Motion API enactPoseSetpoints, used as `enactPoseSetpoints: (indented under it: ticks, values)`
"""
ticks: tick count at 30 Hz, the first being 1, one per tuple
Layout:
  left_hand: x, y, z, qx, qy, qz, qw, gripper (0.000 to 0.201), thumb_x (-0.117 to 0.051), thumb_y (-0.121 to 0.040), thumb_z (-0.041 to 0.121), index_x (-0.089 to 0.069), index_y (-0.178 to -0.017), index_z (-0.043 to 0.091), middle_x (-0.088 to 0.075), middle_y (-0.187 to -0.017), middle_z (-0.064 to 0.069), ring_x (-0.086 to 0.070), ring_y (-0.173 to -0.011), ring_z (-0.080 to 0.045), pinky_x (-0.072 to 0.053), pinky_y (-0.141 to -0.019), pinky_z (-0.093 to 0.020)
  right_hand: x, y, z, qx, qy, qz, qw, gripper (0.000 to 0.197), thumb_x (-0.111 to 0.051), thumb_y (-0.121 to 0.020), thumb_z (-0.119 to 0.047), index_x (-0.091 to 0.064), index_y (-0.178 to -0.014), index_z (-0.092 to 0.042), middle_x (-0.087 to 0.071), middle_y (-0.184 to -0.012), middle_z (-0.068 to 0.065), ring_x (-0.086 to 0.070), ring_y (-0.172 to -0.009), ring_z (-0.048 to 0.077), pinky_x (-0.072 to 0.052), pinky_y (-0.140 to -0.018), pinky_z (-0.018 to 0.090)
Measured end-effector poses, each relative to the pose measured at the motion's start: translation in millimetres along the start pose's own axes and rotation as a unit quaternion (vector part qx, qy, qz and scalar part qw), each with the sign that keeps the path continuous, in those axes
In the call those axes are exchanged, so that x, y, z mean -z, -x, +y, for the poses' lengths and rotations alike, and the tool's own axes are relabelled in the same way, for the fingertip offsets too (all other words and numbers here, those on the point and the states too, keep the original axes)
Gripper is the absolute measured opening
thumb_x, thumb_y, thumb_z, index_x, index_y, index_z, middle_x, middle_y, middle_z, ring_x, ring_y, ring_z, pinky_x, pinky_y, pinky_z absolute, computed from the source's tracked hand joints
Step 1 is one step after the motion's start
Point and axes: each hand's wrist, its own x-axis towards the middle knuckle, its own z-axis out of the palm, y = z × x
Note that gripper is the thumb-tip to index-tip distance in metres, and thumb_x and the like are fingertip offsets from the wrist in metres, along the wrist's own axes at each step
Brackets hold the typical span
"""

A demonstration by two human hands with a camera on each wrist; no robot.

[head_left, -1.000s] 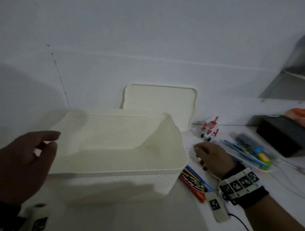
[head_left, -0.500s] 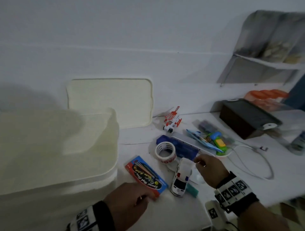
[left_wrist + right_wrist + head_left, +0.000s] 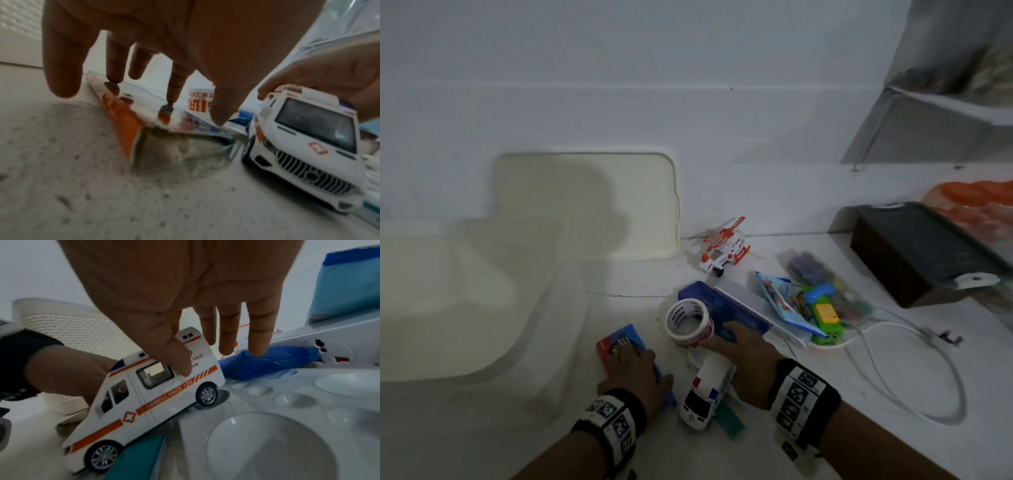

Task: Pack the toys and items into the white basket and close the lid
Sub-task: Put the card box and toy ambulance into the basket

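Observation:
The white basket [image 3: 448, 308] stands at the left, its lid [image 3: 585, 205] leaning on the wall behind it. My left hand [image 3: 631, 356] lies on a red and blue packet [image 3: 616, 337]; in the left wrist view its spread fingertips [image 3: 170, 100] rest on the packet [image 3: 144, 120]. My right hand [image 3: 739, 346] hovers over the rear of a white toy ambulance [image 3: 705, 394]. In the right wrist view its thumb touches the ambulance's side [image 3: 148, 399] while the fingers [image 3: 257, 352] stay straight beyond it. The ambulance sits tilted on a teal box [image 3: 139, 459].
A tape roll [image 3: 688, 323], a blue case [image 3: 726, 315], a toy helicopter [image 3: 724, 250], a green toy [image 3: 822, 315] and a white paint palette [image 3: 267, 443] lie to the right. A dark box [image 3: 921, 253] and a white cable [image 3: 893, 377] are at far right.
My view swung right from the basket to the toys. My left hand came over onto the packet. My right hand moved from beside the ambulance to over its rear.

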Motion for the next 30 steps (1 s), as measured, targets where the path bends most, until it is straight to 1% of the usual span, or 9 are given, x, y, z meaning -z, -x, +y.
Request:
enactPoseSetpoints:
  ticks: [6,9,12,15,18,22,26,28,30]
  values:
    - [-3.8,-1.0,10.9,0.08,0.015,0.035,0.996,0.11,-0.059,-0.067,0.076,-0.019,-0.154,0.021,0.0,-0.162,-0.015,-0.003,-0.149,-0.042,-0.026,-0.12,-0.048,-6.0,-12.2,14.3,0.046,-0.014,0.011,0.999,0.065,-0.072,-0.082,-0.019,-0.045,-0.137,-0.04,-0.036,-0.151,-0.008,-0.04,-0.136,0.021,-0.035,-0.116,0.04]
    - [-0.8,1.2,12.7,0.114,0.038,0.048,0.992,0.12,-0.066,-0.062,0.07,-0.012,-0.155,0.016,0.006,-0.159,-0.019,-0.009,-0.146,-0.043,-0.025,-0.12,-0.045,-5.1,-9.6,23.4,0.068,-0.043,0.02,0.997,0.056,-0.076,-0.081,-0.026,-0.051,-0.129,-0.039,-0.048,-0.141,-0.008,-0.049,-0.128,0.016,-0.04,-0.114,0.039]
    - [9.8,7.4,9.2,0.13,0.091,0.059,0.986,0.125,-0.07,-0.058,0.063,-0.005,-0.155,0.018,0.014,-0.158,-0.015,-0.011,-0.144,-0.041,-0.028,-0.118,-0.043,-1.1,-3.7,30.8,0.089,-0.057,0.046,0.993,0.054,-0.077,-0.079,-0.031,-0.051,-0.125,-0.04,-0.05,-0.136,-0.01,-0.052,-0.123,0.01,-0.042,-0.111,0.033]
    - [25.8,19.3,1.8,0.1,0.143,0.075,0.982,0.114,-0.069,-0.054,0.064,-0.021,-0.148,0.022,0.01,-0.158,-0.007,-0.013,-0.144,-0.037,-0.034,-0.115,-0.043,10.4,4.0,31.8,0.097,-0.07,0.085,0.989,0.055,-0.078,-0.075,-0.037,-0.053,-0.123,-0.038,-0.053,-0.127,-0.014,-0.055,-0.114,0.006,-0.049,-0.104,0.034]
    - [50.9,45.9,-6.2,0.044,0.178,0.112,0.977,0.09,-0.066,-0.05,0.066,-0.039,-0.127,0.027,-0.005,-0.155,-0.005,-0.024,-0.139,-0.033,-0.04,-0.109,-0.04,36.1,13.0,20.4,0.123,-0.092,0.141,0.978,0.051,-0.08,-0.073,-0.035,-0.055,-0.118,-0.038,-0.059,-0.12,-0.013,-0.059,-0.109,0.006,-0.052,-0.099,0.036]
    - [101.0,102.0,-23.2,-0.056,0.221,0.207,0.951,0.059,-0.066,-0.051,0.059,-0.039,-0.096,0.031,-0.02,-0.143,0.006,-0.032,-0.131,-0.023,-0.043,-0.098,-0.034,88.5,27.7,-1.3,0.148,-0.136,0.178,0.963,0.048,-0.079,-0.073,-0.045,-0.057,-0.115,-0.046,-0.064,-0.119,-0.017,-0.063,-0.109,0.004,-0.055,-0.095,0.037]
    - [163.9,154.3,-60.1,-0.123,0.223,0.339,0.906,0.057,-0.063,-0.049,0.058,-0.043,-0.096,0.031,-0.021,-0.122,0.02,-0.03,-0.12,-0.002,-0.039,-0.087,-0.023,142.2,40.2,-43.5,0.178,-0.245,0.231,0.925,0.062,-0.082,-0.065,-0.056,-0.063,-0.12,-0.033,-0.066,-0.121,-0.011,-0.067,-0.105,0.011,-0.062,-0.082,0.034]
    - [193.1,165.9,-90.1,-0.117,0.223,0.371,0.894,0.058,-0.061,-0.047,0.06,-0.046,-0.096,0.033,-0.027,-0.124,0.016,-0.027,-0.124,0.003,-0.033,-0.087,-0.02,164.3,37.0,-72.6,0.197,-0.264,0.244,0.912,0.061,-0.081,-0.062,-0.058,-0.063,-0.116,-0.036,-0.069,-0.117,-0.011,-0.069,-0.101,0.011,-0.062,-0.079,0.03]
    - [219.3,167.6,-125.7,-0.09,0.221,0.385,0.892,0.057,-0.061,-0.046,0.06,-0.048,-0.094,0.032,-0.04,-0.117,0.013,-0.036,-0.116,0.005,-0.035,-0.082,-0.014,181.7,27.8,-104.8,0.205,-0.252,0.236,0.916,0.051,-0.082,-0.064,-0.049,-0.062,-0.11,-0.04,-0.072,-0.108,-0.013,-0.072,-0.092,0.011,-0.063,-0.075,0.033]
